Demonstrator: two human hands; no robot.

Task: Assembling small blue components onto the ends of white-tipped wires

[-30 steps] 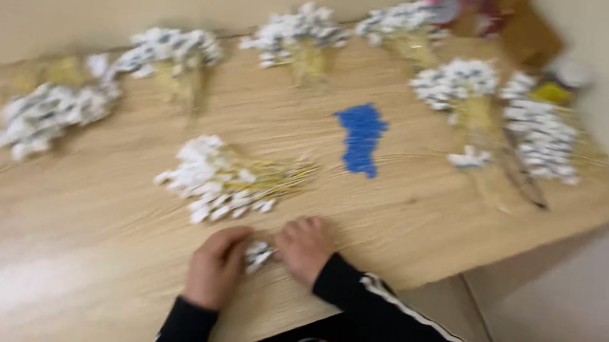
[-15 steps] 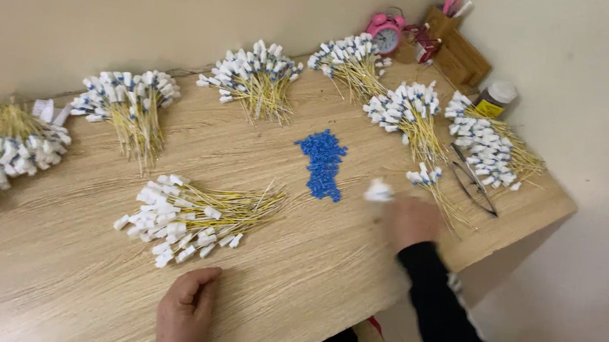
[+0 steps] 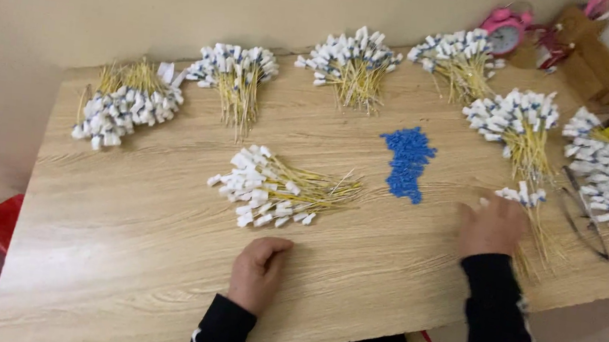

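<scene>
The left hand (image 3: 258,263) lay loosely curled on the wooden table (image 3: 123,250), holding nothing, just below the near bundle (image 3: 273,186) of yellow wires with white tips. The right hand (image 3: 493,227) was blurred at the right side of the table, fingers spread over a small cluster of tipped wires (image 3: 524,198); whether it gripped any of them could not be told. The 2 hands were well apart.

A heap of blue beads (image 3: 407,163) sat between the near bundle and the right hand. 6 more bundles fanned along the back and right edges, among them the one at the far left (image 3: 127,103) and the one by the right edge (image 3: 605,180). A pair of tweezers (image 3: 585,215) lay just right of the right hand, and a pink alarm clock (image 3: 506,30) stood at the back.

Judging from the layout, a quick sweep of the right hand could scatter the loose cluster or drag it into the neighbouring bundle, and a sleeve passing over the beads could spill them across the table.

Compared with 0.5 s before, the right hand had come slightly nearer the front edge, and the left hand stayed in about the same place. 1 s before, both hands had been together at the front edge.
</scene>
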